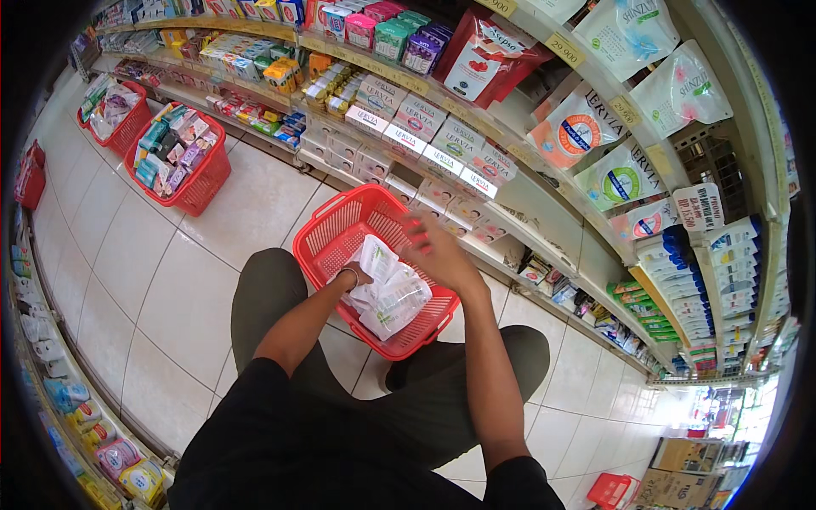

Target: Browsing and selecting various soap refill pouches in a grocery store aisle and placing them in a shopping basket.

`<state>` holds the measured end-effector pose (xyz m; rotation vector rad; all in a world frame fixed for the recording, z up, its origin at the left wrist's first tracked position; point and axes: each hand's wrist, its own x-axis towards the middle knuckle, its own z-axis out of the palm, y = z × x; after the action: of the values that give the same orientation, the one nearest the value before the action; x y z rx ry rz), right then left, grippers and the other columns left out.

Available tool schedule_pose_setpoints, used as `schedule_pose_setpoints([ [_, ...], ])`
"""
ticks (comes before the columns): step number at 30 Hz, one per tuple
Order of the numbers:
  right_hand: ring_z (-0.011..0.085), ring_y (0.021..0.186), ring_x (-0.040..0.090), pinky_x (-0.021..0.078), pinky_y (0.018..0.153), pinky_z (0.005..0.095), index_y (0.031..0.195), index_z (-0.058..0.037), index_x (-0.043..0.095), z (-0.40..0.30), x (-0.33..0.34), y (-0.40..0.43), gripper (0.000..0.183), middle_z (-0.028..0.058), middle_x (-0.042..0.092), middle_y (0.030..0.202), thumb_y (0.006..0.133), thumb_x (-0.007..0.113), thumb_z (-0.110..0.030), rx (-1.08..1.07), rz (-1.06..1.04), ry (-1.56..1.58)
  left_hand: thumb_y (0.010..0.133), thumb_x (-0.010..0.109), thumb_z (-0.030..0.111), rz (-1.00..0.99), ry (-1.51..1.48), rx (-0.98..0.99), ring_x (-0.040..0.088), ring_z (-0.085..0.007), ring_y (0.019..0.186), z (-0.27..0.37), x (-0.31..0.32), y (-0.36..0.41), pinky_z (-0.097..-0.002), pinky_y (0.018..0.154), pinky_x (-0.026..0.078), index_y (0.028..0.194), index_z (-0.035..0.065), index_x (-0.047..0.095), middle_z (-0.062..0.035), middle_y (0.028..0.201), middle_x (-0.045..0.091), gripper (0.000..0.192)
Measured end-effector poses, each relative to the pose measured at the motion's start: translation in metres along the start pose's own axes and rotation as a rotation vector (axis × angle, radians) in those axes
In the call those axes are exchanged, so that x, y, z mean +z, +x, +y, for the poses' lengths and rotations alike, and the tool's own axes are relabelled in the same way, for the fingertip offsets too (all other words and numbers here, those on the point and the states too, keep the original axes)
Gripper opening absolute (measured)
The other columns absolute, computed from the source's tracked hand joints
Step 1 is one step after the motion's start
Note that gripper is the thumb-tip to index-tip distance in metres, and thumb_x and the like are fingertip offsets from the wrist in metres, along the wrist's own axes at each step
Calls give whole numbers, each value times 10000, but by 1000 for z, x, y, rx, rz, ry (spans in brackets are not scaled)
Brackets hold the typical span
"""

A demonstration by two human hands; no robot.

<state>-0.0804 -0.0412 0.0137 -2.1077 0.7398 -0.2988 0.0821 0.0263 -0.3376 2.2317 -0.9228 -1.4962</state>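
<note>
A red plastic shopping basket (440, 319) stands on the floor between the knees. White pouches (398, 303) with green print lie inside it. My left hand (357, 275), with a bracelet at the wrist, reaches into the basket against the pouches; its fingers are largely hidden, so its grip cannot be told. Over the basket's shelf-side rim, my right hand (433, 248) is blurred, fingers apart, with nothing seen in it. Just beyond it, boxes of soap (446, 197) line the lower shelf.
Two full red baskets (207, 156) (131, 134) stand on the tiled floor at the upper left. Shelving with price strips curves along the right, holding refill pouches (570, 124) and bottles (685, 287). Another shelf (95, 408) runs down the left. Cardboard boxes (679, 488) sit at the lower right.
</note>
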Motion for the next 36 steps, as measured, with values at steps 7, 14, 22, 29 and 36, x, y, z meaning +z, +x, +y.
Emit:
schedule_pose_setpoints([
  [7, 316, 1177, 552, 443, 976, 395, 1348, -43, 460, 28, 2, -9, 665, 231, 570, 1237, 829, 691, -390, 206, -454, -234, 703, 751, 217, 6, -275, 106, 663, -243, 863, 87, -44, -56, -400, 672, 546, 1205, -16, 587, -150, 1034, 674, 576],
  [14, 382, 1327, 401, 378, 1055, 395, 1458, 5, 236, 72, 5, 11, 830, 276, 406, 1412, 910, 527, -546, 171, 238, 107, 753, 697, 142, 150, -299, 704, 672, -265, 887, 161, -133, -187, -361, 784, 521, 1112, -8, 630, -153, 994, 691, 395],
  [22, 420, 1322, 365, 328, 1074, 560, 1477, -185, 281, -3, 20, 4, 771, 204, 254, 1525, 902, 323, -696, -89, -232, 1821, 826, 701, 210, 530, 119, 1008, 638, -250, 859, 216, -110, -346, -393, 793, 485, 1157, 67, 619, -139, 943, 667, 370],
  [29, 346, 1236, 496, 429, 1016, 510, 1402, -108, 375, -6, 0, 0, 642, 215, 429, 1415, 964, 309, -571, -34, 33, 1810, 861, 679, 169, 440, -427, 1130, 624, -179, 999, 228, -137, -339, -318, 915, 459, 1095, 24, 633, -88, 1070, 665, 279],
  [36, 230, 1090, 569, 440, 966, 358, 1302, -27, 451, -22, 2, 8, 602, 115, 587, 1174, 950, 477, -515, 287, 344, 899, 969, 451, 503, -16, -1374, 718, 635, -176, 965, 177, -116, -173, -363, 865, 499, 1245, 114, 546, -46, 1131, 640, 486],
])
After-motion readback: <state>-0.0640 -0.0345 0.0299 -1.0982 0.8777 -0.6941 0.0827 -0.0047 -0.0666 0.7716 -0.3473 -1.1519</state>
